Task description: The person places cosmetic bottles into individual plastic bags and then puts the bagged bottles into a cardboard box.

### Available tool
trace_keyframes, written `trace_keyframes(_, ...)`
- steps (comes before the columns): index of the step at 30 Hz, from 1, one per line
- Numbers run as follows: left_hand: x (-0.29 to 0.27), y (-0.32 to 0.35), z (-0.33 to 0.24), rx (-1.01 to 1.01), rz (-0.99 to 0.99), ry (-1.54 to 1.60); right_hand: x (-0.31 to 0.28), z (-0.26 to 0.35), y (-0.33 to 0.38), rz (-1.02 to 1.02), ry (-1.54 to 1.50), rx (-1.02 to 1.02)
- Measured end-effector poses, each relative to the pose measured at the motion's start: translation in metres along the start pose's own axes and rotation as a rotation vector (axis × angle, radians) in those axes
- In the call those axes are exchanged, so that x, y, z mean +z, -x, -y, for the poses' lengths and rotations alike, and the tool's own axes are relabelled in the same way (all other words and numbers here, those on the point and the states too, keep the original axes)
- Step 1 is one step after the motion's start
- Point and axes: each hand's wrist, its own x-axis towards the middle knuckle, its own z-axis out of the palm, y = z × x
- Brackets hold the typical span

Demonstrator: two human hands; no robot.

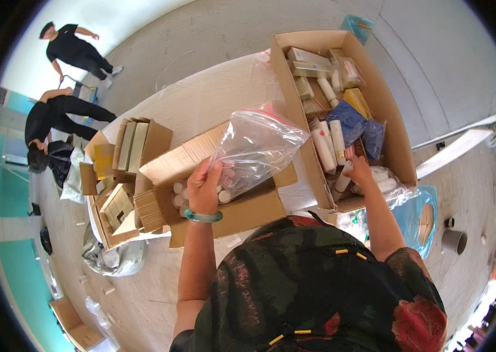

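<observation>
My left hand (204,186), with a green bangle at the wrist, pinches the edge of a clear zip bag (262,149) with a red seal line. The bag hangs over an open cardboard box (242,216) that has small white round-topped pieces in it. My right hand (360,173) reaches into a long cardboard box (397,132) on the right, its fingers closed round a white tube (342,179). Beside it lie more white tubes (337,141), blue packets (348,121) and a yellow packet (358,102).
Both boxes rest on a table with a white cover (207,97). Smaller cartons (133,146) stand at the left end. Right of the table, a blue plastic bag (427,226) lies on the floor. Two people (75,50) are at the far left.
</observation>
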Motion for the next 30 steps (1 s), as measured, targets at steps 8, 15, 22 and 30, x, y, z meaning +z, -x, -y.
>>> trace_keyframes(8, -0.003, -0.004, 0.006, 0.016, -0.058, 0.160, 0.055, 0.008, -0.004, 0.262, -0.729, 0.007)
trace_keyframes(15, -0.009, -0.006, 0.009, -0.009, -0.046, 0.231, 0.059, -0.003, 0.001, 0.217, -0.554, 0.035)
trace_keyframes(22, -0.013, -0.010, 0.008, -0.069, -0.078, 0.142, -0.094, 0.038, 0.011, -0.023, -1.141, 0.180)
trace_keyframes(30, -0.008, -0.015, 0.019, -0.032, -0.049, 0.196, -0.170, 0.143, 0.033, 0.185, -1.908, -0.188)
